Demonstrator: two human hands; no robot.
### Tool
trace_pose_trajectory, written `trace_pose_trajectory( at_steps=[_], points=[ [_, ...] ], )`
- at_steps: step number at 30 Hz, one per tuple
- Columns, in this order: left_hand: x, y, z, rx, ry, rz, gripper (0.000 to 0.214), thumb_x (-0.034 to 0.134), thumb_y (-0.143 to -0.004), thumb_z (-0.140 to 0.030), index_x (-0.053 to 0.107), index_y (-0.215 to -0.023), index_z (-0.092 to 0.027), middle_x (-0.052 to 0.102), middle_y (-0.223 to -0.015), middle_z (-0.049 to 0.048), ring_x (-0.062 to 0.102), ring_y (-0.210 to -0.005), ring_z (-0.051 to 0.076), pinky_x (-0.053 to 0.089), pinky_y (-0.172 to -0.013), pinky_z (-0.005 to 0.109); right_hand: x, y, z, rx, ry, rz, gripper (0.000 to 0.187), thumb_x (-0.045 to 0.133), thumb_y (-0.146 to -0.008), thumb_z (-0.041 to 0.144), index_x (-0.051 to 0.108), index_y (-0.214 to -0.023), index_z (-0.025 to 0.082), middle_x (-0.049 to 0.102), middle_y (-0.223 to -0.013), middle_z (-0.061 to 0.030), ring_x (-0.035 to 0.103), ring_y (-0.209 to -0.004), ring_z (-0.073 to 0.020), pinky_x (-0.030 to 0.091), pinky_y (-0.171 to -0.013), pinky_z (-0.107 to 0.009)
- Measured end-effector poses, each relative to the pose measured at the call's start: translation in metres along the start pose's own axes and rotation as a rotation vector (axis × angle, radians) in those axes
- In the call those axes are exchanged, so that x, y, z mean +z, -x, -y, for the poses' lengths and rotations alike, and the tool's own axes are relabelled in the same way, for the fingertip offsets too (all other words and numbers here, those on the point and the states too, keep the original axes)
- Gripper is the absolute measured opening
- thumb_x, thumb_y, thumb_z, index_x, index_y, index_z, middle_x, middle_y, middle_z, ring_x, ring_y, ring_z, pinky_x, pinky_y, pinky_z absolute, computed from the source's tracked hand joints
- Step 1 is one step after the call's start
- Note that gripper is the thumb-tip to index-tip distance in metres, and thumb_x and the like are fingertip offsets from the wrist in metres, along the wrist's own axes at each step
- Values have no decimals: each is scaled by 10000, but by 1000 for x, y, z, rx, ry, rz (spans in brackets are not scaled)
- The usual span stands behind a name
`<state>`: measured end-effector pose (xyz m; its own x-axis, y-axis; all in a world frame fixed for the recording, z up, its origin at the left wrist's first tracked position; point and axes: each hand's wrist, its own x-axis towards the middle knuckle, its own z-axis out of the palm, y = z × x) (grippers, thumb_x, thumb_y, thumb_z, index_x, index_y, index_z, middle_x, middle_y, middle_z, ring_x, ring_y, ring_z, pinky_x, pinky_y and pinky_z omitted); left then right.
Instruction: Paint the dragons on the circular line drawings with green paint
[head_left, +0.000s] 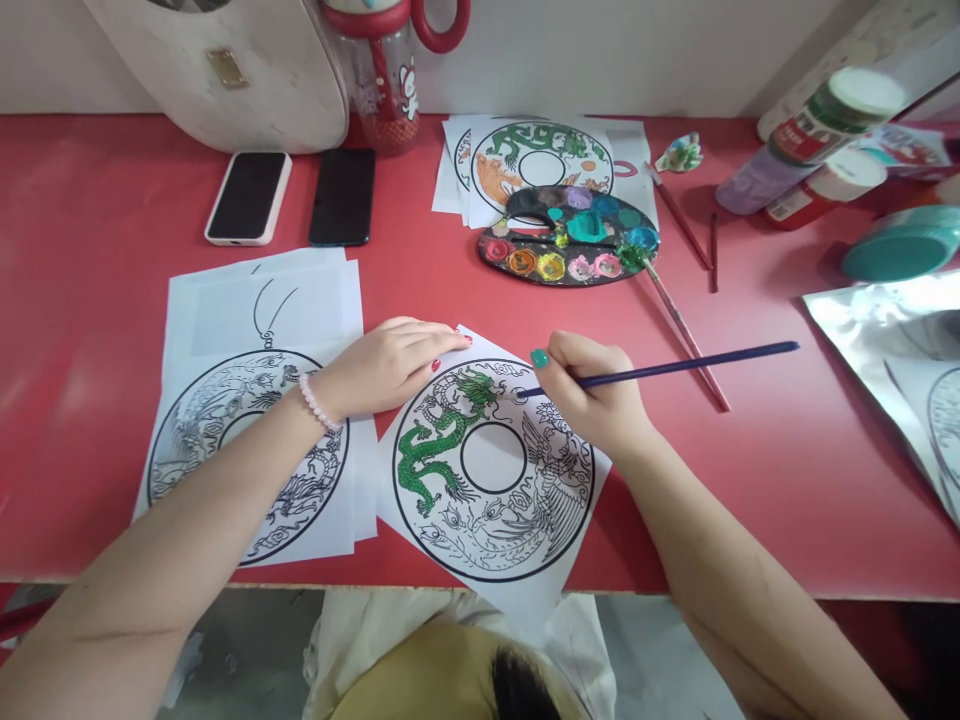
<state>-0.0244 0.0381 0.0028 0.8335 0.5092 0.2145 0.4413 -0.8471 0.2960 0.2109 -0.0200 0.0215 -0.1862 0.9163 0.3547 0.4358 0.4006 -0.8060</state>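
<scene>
My right hand (596, 385) is closed around a slim dark blue paintbrush (697, 360). Its tip touches or hovers just over the coloring sheet (493, 458), close to the dragon's head; which of the two I cannot tell. On that sheet is a ring-shaped line drawing, with the dragon (427, 445) mostly painted green and the phoenix still in black outline. My left hand (390, 362) lies flat, fingers stretched out, at the sheet's upper left corner. Beneath my left forearm is a stack of unpainted printed sheets (180, 320).
A paint palette (491, 270) overlaps partly painted sheets (637, 150) at the back, with a brush (686, 335) leaning on it. Two phones (247, 200), a cup (382, 90) and a white bag (285, 70) stand back left. Paint bottles (814, 130) and silver packaging (847, 310) are right.
</scene>
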Motion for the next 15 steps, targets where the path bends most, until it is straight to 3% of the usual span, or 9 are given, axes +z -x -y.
trace_pose_trajectory(
  at_steps=[6, 15],
  points=[
    [1, 1, 0, 39, -46, 53, 394, 356, -940, -165, 470, -1317, -149, 573, -1301, 95, 513, -1225, 188, 376, -1048, 403, -3, 1, -1, 39, -70, -60, 323, 467, -812, 121, 263, -579, 216, 277, -495, 72, 254, -444, -51, 226, -414, -204],
    [2, 1, -2, 55, -109, 102, 441, 352, -935, -152, 407, -1372, -165, 543, -1344, 72, 474, -1268, 184, 335, -1070, 399, -6, 3, 2, 5, -43, 25, 307, 456, -790, 130, 249, -579, 214, 248, -501, 76, 212, -456, -51, 202, -416, -207]
  ],
)
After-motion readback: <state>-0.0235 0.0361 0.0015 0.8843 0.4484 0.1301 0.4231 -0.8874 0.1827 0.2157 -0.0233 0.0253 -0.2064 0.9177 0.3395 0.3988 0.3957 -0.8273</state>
